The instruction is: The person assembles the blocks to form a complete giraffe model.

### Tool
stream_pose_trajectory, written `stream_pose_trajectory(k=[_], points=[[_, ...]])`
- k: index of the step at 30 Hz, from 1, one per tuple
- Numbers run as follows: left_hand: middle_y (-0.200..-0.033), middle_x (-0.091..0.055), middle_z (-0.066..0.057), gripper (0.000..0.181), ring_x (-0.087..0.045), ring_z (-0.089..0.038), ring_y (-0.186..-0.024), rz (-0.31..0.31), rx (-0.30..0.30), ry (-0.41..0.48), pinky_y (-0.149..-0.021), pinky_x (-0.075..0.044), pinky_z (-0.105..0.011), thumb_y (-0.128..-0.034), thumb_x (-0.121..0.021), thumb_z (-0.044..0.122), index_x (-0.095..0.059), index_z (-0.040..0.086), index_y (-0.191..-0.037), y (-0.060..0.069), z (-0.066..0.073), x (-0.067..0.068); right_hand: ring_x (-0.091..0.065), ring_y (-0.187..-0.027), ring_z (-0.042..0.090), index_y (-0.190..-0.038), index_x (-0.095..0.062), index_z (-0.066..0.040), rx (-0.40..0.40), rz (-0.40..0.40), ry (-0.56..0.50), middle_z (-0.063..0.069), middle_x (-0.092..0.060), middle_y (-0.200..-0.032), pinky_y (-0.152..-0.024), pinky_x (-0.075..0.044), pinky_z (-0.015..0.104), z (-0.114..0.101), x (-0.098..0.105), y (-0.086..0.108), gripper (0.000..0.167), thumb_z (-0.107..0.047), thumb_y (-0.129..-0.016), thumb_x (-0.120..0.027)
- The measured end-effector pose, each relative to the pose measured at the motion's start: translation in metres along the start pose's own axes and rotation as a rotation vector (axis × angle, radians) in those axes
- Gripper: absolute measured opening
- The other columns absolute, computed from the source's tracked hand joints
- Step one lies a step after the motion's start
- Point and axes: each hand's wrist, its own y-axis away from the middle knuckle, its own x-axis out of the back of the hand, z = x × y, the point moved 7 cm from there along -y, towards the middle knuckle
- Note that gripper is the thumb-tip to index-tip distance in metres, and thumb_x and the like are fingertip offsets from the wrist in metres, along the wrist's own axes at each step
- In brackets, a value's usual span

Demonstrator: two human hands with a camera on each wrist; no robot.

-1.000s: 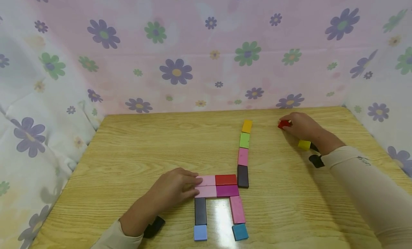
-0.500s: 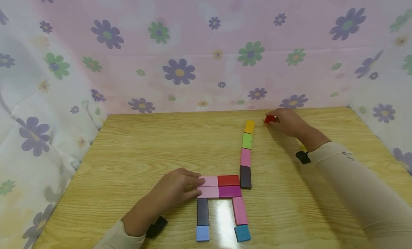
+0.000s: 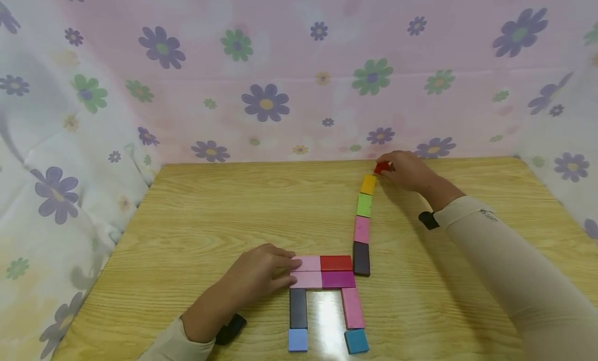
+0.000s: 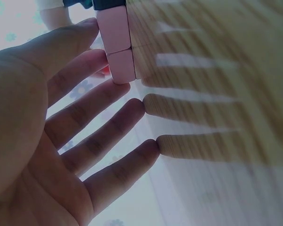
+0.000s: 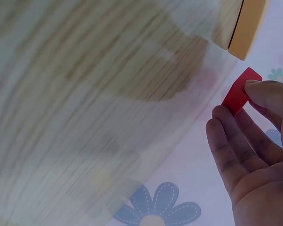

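My right hand [image 3: 406, 171] pinches a small red block [image 5: 240, 92] between thumb and fingers, just beyond the orange block [image 3: 368, 184] at the far end of a column. Below the orange one run a light green block [image 3: 364, 205], a pink block [image 3: 362, 230] and a black block [image 3: 361, 258]. With its fingertips, my left hand [image 3: 254, 275] touches the left ends of two pale pink blocks [image 4: 114, 30]. Beside those lie a red oblong block [image 3: 336, 263] and a magenta block [image 3: 338, 279].
Two legs extend toward me: a black block [image 3: 298, 308] ending in a light blue block [image 3: 297, 340], and a pink block [image 3: 352, 308] ending in a teal block [image 3: 357, 341]. A flowered cloth [image 3: 299, 91] stands around the wooden table [image 3: 224, 210].
My right hand has carried the small red block leftward, from the table's right side to the top of the column. The left hand stays at the pale pink blocks.
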Motion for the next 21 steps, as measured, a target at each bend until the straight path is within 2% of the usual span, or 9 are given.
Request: stream_pose_trajectory(k=[7, 14, 21], points=[[-0.122, -0.073, -0.002, 0.032, -0.068, -0.02, -0.111, 0.005, -0.013, 0.002, -0.092, -0.058, -0.039, -0.0888, -0.076, 0.031, -0.076, 0.018, -0.118, 0.0, 0.001, -0.001, -0.063, -0.104, 0.04, -0.13, -0.061, 0.005, -0.019, -0.034, -0.023, 0.028, -0.065, -0.123, -0.092, -0.055, 0.055, 0.004, -0.006, -0.008, 0.035, -0.006, -0.098, -0.062], [-0.12, -0.074, -0.002, 0.033, -0.069, -0.021, -0.109, 0.017, -0.026, -0.004, -0.092, -0.058, -0.039, -0.0879, -0.077, 0.029, -0.076, 0.016, -0.118, -0.001, 0.002, 0.0, -0.064, -0.105, 0.039, -0.13, -0.062, 0.003, -0.024, -0.041, -0.029, 0.027, -0.065, -0.123, -0.092, -0.055, 0.054, 0.004, -0.009, -0.012, 0.034, -0.006, -0.097, -0.063], [-0.119, -0.074, -0.001, 0.035, -0.069, -0.02, -0.111, 0.011, -0.012, -0.013, -0.094, -0.057, -0.039, -0.0882, -0.077, 0.03, -0.074, 0.014, -0.119, -0.001, 0.001, 0.001, -0.064, -0.102, 0.038, -0.127, -0.065, 0.002, -0.024, -0.046, -0.034, 0.026, -0.067, -0.12, -0.091, -0.056, 0.052, 0.003, -0.011, -0.014, 0.031, -0.007, -0.098, -0.062]])
